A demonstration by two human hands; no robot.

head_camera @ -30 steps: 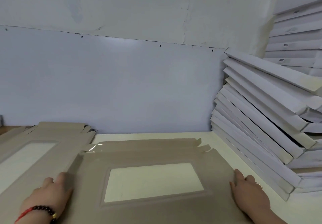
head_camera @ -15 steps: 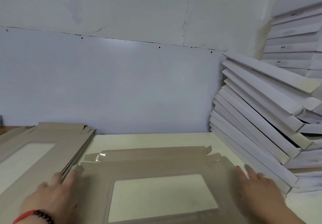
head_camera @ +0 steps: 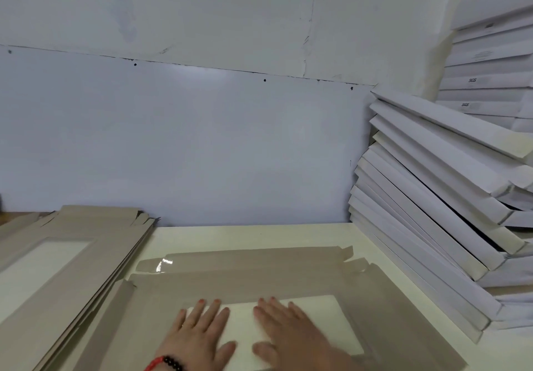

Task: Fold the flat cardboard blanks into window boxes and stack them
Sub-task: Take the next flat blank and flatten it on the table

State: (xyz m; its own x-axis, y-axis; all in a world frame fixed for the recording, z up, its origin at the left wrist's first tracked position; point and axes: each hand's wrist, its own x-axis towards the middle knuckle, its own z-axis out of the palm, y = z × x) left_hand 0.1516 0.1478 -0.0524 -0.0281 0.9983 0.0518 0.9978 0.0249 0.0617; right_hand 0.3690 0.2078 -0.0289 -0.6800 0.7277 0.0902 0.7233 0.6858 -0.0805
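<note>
A flat grey-brown cardboard blank (head_camera: 259, 282) with a clear window lies on the cream table in front of me, its far flaps unfolded. My left hand (head_camera: 199, 339) rests flat on the window's left part, fingers spread. Beside it my right hand (head_camera: 291, 336) presses flat on the window's middle, also with spread fingers. Neither hand grips anything. A pile of further flat blanks (head_camera: 57, 255) lies to the left. Folded white boxes (head_camera: 438, 212) lean in a tall stack at the right.
A white wall panel (head_camera: 187, 145) rises right behind the cream table (head_camera: 245, 236). A second stack of white boxes (head_camera: 490, 82) stands at the far right corner. A beaded bracelet with a red cord (head_camera: 167, 363) sits on my left wrist.
Both hands have moved inward from the blank's left and right edges onto the window in its middle. The blank lies slightly nearer to me and the view has tilted a little.
</note>
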